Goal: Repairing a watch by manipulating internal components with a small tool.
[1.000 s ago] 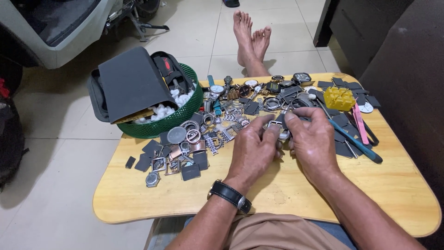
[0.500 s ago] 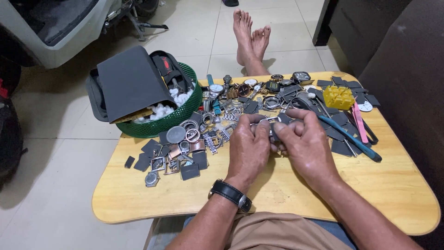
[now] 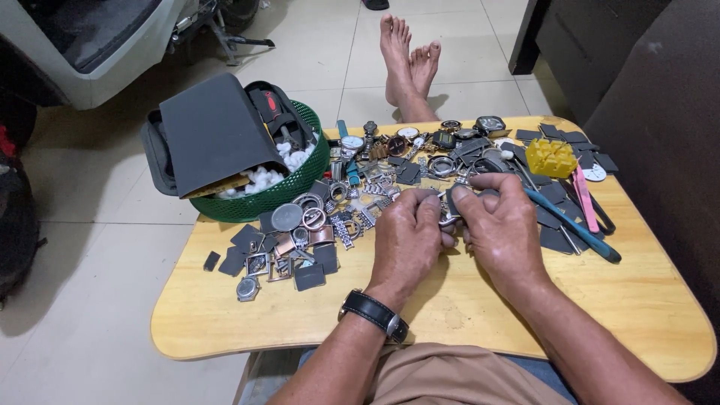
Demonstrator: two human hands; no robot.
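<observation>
My left hand (image 3: 409,238) and my right hand (image 3: 501,223) meet over the middle of a low wooden table (image 3: 247,307). Both pinch one small metal watch part (image 3: 448,217) between their fingertips; most of it is hidden by the fingers. A black wristwatch (image 3: 375,313) sits on my left wrist. Around the hands lie several loose watch cases, rings and bracelet links (image 3: 322,217), and whole watches (image 3: 420,139) along the far edge.
A green basket (image 3: 300,187) with a dark pouch (image 3: 214,131) and white foam bits stands at the table's far left. A yellow block (image 3: 551,156), a pink tool (image 3: 583,201) and teal-handled pliers (image 3: 574,223) lie right. Bare feet (image 3: 409,52) rest beyond the table.
Both hands have drawn slightly toward me and closed together on the small metal part; the right hand shifted left off the pile.
</observation>
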